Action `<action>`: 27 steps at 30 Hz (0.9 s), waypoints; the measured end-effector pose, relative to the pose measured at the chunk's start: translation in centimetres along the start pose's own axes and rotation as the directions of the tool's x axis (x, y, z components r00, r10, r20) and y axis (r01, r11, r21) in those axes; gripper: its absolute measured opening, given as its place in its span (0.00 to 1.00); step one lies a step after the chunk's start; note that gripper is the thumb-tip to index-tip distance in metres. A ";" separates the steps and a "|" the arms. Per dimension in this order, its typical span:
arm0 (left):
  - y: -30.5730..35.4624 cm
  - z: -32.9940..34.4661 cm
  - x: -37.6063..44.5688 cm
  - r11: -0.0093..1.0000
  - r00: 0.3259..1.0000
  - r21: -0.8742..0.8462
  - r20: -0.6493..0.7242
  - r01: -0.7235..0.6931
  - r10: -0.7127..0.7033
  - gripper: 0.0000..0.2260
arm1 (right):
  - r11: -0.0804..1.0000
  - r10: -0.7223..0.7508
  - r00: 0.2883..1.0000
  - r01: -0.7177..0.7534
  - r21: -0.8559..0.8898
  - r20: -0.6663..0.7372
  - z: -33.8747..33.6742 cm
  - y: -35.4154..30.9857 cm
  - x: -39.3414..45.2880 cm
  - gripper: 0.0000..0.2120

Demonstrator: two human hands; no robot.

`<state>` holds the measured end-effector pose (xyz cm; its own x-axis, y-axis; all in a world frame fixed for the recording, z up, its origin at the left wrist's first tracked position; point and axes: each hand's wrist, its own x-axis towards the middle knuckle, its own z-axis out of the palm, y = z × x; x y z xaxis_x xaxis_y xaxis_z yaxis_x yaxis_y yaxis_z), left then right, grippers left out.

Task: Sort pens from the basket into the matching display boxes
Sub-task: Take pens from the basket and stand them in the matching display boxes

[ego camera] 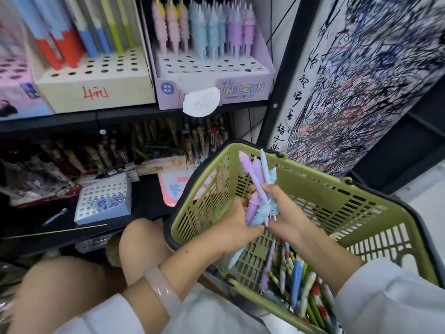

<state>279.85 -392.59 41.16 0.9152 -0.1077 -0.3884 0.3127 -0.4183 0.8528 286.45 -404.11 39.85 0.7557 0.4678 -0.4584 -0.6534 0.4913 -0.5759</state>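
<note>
— Olive-green plastic slatted basket point(320, 196), what lies in it?
— A heap of mixed loose pens point(301, 283) at its near end, mostly lying lengthwise toward the person; the far end shows bare slats.

— And the bundle?
— A bunch of pastel purple and blue ridged unicorn pens point(258, 189) is held above the basket's middle, long axis running from lower right up to the upper left, tips toward the shelf.

— Who holds it?
— The left hand point(234, 225) has its fingers curled round the lower part; the right hand point(287, 213) pinches the bunch higher up.

— The matching box?
— The lilac cardboard display box marked UNICORN point(240, 89) stands at the upper shelf's right end, pink, blue and purple pens upright in its back rows, front holes empty. Beside it, a cream cardboard box point(101, 85) holds upright red, blue and green pens.
</note>
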 end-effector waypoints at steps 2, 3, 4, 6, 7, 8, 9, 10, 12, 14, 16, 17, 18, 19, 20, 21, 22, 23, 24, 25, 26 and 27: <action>0.0 -0.1 -0.2 0.999 1.000 0.038 0.019 -0.023 0.022 0.17 | 0.999 -0.021 1.000 0.021 -0.027 0.006 0.1 -0.2 -0.2 0.05; -0.1 -0.1 -0.3 0.998 0.999 0.054 0.010 -0.036 0.035 0.16 | 0.998 -0.038 0.999 0.038 -0.042 0.002 0.2 -0.3 -0.2 0.06; -0.2 -0.1 -0.3 0.997 0.999 0.068 -0.004 -0.044 0.044 0.15 | 0.997 -0.059 0.998 0.059 -0.050 0.000 0.2 -0.5 -0.2 0.08; -0.5 -0.3 -0.1 0.992 0.999 0.122 -0.029 -0.042 0.046 0.12 | 0.993 -0.107 0.994 0.107 -0.046 0.007 0.4 -1.2 -0.3 0.09; -0.8 -0.5 0.0 0.989 0.998 0.145 -0.054 -0.036 0.044 0.10 | 0.989 -0.136 0.991 0.136 -0.052 0.007 0.6 -1.7 -0.5 0.09; -0.9 -0.7 0.2 0.990 0.994 0.140 -0.102 -0.021 0.036 0.08 | 0.983 -0.165 0.986 0.164 -0.077 -0.002 0.6 -2.2 -0.6 0.09; -1.1 -0.9 0.3 0.994 0.984 0.107 -0.174 -0.014 0.033 0.07 | 0.976 -0.186 0.982 0.182 -0.123 -0.018 0.6 -2.7 -0.7 0.08; -1.1 -1.2 0.4 1.000 0.967 0.018 -0.256 -0.018 0.022 0.05 | 0.964 -0.191 0.981 0.181 -0.194 -0.033 0.5 -2.9 -0.9 0.07; -0.7 -1.8 0.3 0.959 0.922 -0.272 -0.386 -0.081 -0.032 0.04 | 0.914 -0.149 0.989 0.130 -0.385 -0.018 0.3 -2.5 -1.5 0.06; 0.3 -2.4 -0.1 0.790 0.926 -0.593 -0.366 -0.157 -0.091 0.05 | 0.844 -0.078 0.994 0.104 -0.526 0.071 0.4 -1.4 -2.3 0.05; 1.2 -2.7 -0.5 0.627 0.961 -0.758 -0.273 -0.182 -0.051 0.08 | 0.801 -0.024 0.985 0.122 -0.586 0.171 1.3 -0.2 -3.0 0.06; 1.3 -2.8 -0.7 0.578 0.971 -0.797 -0.238 -0.175 -0.033 0.09 | 0.779 -0.019 0.978 0.145 -0.610 0.209 1.9 0.1 -3.4 0.06; 1.5 -2.9 -0.9 0.546 0.976 -0.821 -0.217 -0.166 -0.030 0.10 | 0.753 -0.023 0.972 0.172 -0.636 0.235 2.4 0.3 -3.5 0.08; 1.5 -3.1 -1.1 0.522 0.979 -0.839 -0.202 -0.154 -0.035 0.12 | 0.722 -0.025 0.966 0.195 -0.664 0.257 3.0 0.3 -3.7 0.09; 1.4 -3.2 -1.2 0.512 0.981 -0.846 -0.192 -0.146 -0.036 0.13 | 0.689 -0.018 0.961 0.211 -0.693 0.275 3.5 0.3 -3.8 0.09; 1.3 -3.4 -1.3 0.508 0.982 -0.849 -0.185 -0.146 -0.027 0.14 | 0.658 -0.002 0.957 0.219 -0.720 0.289 4.0 0.3 -3.9 0.09; 1.2 -3.5 -1.5 0.521 0.983 -0.840 -0.185 -0.152 -0.010 0.15 | 0.633 0.019 0.954 0.220 -0.743 0.298 4.4 0.4 -3.9 0.07; 1.3 -3.5 -1.7 0.540 0.983 -0.827 -0.184 -0.159 0.007 0.16 | 0.606 0.038 0.952 0.219 -0.765 0.303 4.9 0.5 -4.0 0.06; 1.1 -3.5 -1.8 0.561 0.982 -0.811 -0.187 -0.167 0.021 0.17 | 0.572 0.045 0.951 0.227 -0.788 0.307 5.3 0.6 -4.1 0.06; 1.0 -3.5 -1.8 0.576 0.981 -0.799 -0.194 -0.176 0.030 0.19 | 0.532 0.042 0.950 0.240 -0.812 0.308 5.8 0.6 -4.1 0.07; 1.0 -3.5 -1.8 0.581 0.978 -0.792 -0.205 -0.189 0.038 0.20 | 0.491 0.037 0.949 0.256 -0.833 0.313 6.2 0.6 -4.1 0.08; 1.0 -3.5 -1.9 0.577 0.976 -0.792 -0.213 -0.199 0.044 0.21 | 0.448 0.039 0.948 0.267 -0.853 0.317 6.6 0.5 -4.2 0.09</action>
<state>279.33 -389.63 43.96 0.9611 0.0691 -0.2674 0.1998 0.4947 0.8458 282.70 -400.99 45.91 0.6767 0.6954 -0.2418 -0.0532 -0.2814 -0.9581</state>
